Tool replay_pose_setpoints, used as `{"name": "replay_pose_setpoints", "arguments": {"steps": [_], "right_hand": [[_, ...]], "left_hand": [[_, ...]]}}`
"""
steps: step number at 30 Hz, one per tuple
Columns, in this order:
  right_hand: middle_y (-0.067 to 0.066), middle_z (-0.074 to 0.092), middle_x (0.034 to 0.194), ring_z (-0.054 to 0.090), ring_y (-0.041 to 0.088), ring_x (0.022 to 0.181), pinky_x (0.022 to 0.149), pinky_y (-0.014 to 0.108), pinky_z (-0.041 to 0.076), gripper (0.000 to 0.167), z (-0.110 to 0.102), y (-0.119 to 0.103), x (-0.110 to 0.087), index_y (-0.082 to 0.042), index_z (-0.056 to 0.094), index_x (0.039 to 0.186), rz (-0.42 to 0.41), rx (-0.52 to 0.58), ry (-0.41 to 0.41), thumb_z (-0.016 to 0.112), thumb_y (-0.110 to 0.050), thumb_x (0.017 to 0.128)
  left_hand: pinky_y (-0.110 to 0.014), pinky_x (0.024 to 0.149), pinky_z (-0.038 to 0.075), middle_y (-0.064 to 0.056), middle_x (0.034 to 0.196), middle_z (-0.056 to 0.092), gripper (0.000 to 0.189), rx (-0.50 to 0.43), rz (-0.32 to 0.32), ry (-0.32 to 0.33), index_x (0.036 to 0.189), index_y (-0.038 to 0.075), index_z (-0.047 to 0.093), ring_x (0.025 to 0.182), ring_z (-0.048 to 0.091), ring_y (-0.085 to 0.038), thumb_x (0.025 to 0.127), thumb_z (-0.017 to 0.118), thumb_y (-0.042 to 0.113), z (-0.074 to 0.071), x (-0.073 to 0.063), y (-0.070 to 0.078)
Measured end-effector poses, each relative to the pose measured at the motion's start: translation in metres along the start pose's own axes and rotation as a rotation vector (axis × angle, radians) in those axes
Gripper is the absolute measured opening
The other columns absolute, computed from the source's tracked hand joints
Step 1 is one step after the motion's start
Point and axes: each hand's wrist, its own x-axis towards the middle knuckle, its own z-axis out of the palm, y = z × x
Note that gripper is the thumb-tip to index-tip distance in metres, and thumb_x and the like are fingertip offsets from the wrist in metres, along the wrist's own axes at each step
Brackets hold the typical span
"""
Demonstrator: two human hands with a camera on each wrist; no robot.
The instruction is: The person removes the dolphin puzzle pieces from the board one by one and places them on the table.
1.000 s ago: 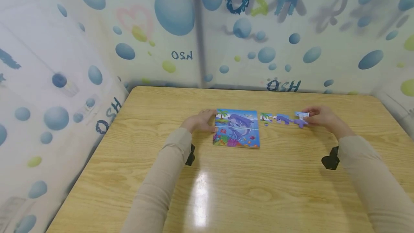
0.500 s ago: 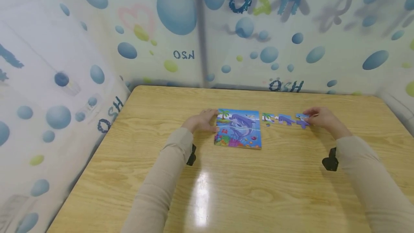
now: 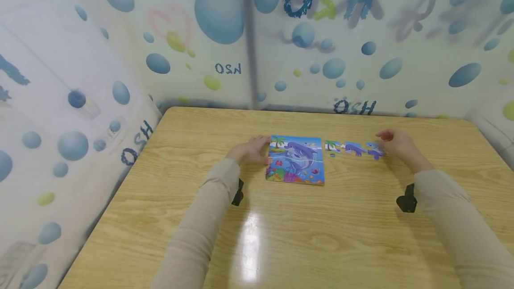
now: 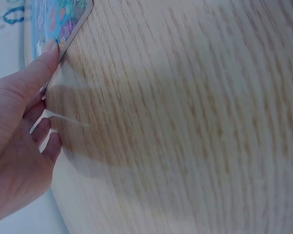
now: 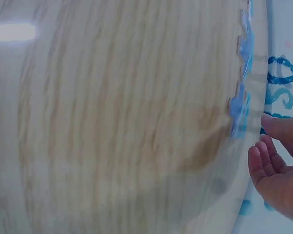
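Observation:
A square dolphin jigsaw puzzle [image 3: 296,159] lies on the wooden table. At its left side, my left hand [image 3: 250,150] holds the edge, the thumb on the border in the left wrist view and the other fingers partly hidden. To the puzzle's right, three loose jigsaw pieces form a row: a palm-tree piece [image 3: 331,146], a dolphin-head piece [image 3: 354,148] and a purple-and-blue piece [image 3: 375,150]. Just right of that last piece hovers my right hand [image 3: 401,147]. In the right wrist view, the fingers of my right hand [image 4: 19,97] are not shown; there the hand [image 5: 281,168] holds nothing, apart from the pieces.
The wooden table [image 3: 321,235] has its far edge close behind the pieces, against a wall [image 3: 180,79] printed with bubbles and letters. A dark device [image 3: 407,199] sits at my right wrist, another [image 3: 238,192] at my left.
My right hand has set the purple-and-blue piece down at the row's right end, let go and drawn slightly away. The left hand stays at the puzzle's edge.

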Motion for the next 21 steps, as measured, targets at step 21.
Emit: {"name": "replay_pose_setpoints", "arguments": {"steps": [21], "right_hand": [[0.026, 0.052, 0.116, 0.049, 0.039, 0.112, 0.09, 0.046, 0.046, 0.037, 0.057, -0.114, 0.005, 0.008, 0.048, 0.121, -0.205, 0.021, -0.192, 0.05, -0.016, 0.093]], "left_hand": [[-0.047, 0.117, 0.009, -0.009, 0.155, 0.008, 0.076, 0.004, 0.0, 0.003, 0.147, 0.014, 0.015, 0.143, 0.001, -0.029, 0.088, 0.059, 0.031, 0.0, -0.002, 0.002]]}}
